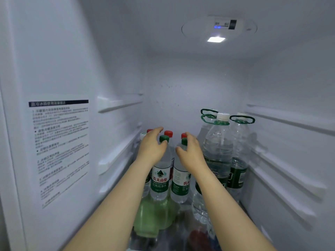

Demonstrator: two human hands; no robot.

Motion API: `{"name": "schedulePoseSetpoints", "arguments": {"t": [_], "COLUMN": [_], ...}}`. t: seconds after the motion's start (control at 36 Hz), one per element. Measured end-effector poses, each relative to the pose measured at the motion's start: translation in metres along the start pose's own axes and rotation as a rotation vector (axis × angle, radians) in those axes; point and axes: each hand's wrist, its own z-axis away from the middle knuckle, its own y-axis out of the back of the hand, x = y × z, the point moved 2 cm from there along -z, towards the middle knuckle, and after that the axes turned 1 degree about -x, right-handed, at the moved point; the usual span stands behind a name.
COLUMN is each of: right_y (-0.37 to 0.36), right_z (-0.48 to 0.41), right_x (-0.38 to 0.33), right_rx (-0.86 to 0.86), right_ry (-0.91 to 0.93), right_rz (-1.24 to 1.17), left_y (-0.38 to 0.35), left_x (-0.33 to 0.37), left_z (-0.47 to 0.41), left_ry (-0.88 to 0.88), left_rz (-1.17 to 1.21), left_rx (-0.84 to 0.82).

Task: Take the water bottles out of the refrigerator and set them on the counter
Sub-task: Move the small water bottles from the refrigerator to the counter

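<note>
- Our left grip (pixel 151 145) and right grip (pixel 190 153) are both open (cupped, holding nothing).
- Upright green-capped bottles (pixel 160 178): one at left's 3 o'clock, one at right's 9.

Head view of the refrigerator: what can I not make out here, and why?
Head view only:
- Rear small bottles: only red caps show; the left hand, right hand and front bottles hide the rest.
- Wall sticker: text blurred, unreadable.
- Rearmost large bottle: only its green handle shows behind the front large bottle.
- Green and red shapes at the bottom: blurred, cut off by the frame edge.
- Right hand's grip: its back hides the fingertips.
</note>
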Motion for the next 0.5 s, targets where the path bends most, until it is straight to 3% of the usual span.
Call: {"name": "schedulePoseSetpoints", "arguments": {"t": [0.19, 0.5], "right_y": [-0.004, -0.006], "right_z": [-0.002, 0.017], "right_x": [0.005, 0.015], "right_rx": [-0.001, 0.068], "right_ry": [0.004, 0.091], "right_rz": [-0.004, -0.023], "left_y": [-0.008, -0.006], "left_x": [-0.002, -0.015], "left_z": [-0.002, 0.015], "left_ry": [-0.031, -0.084], "left_rz": [-0.037, 0.09], "left_rx": [-0.06, 0.077]}}
